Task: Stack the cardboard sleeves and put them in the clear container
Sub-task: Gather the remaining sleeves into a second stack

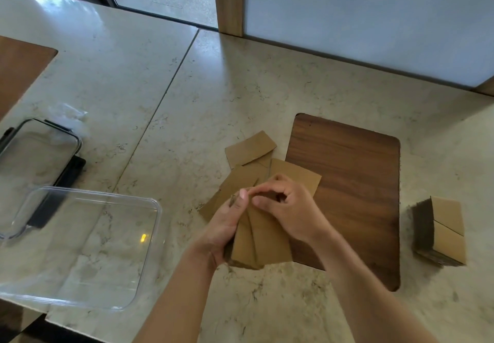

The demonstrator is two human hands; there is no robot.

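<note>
Gathering is under way but nothing is packed yet: a small bundle of cardboard sleeves (pixel 260 238) sits upright between both hands just above the worktop (pixel 240 83), with the left hand (pixel 227 225) wrapped round its left edge, thumb up at the top, and the right hand (pixel 287 206) curled over the top end, fingertips pinching the upper edges as if squaring them. So each grip is closed on the bundle, not spread. How many sleeves are in the bundle I cannot count; at least three overlapping faces show. Behind the hands lie loose sleeves (pixel 251 147) in an untidy fan, partly on the wooden board (pixel 355 182) and partly on the stone; about four can be told apart, though the hands hide some. Well apart to the right stands one neat stack of sleeves (pixel 441 231), far too many layers to count. The clear container (pixel 149 249) sits to the left of the hands near the front edge, and it looks empty. My reading is that the task is early to midway: one stack is made, one is being formed, the loose ones are left to collect, and all still need to go into the container. Beyond it lies one clear lid (pixel 37 152) with dark clips, and a second wooden board (pixel 21 72) at the far left.
</note>
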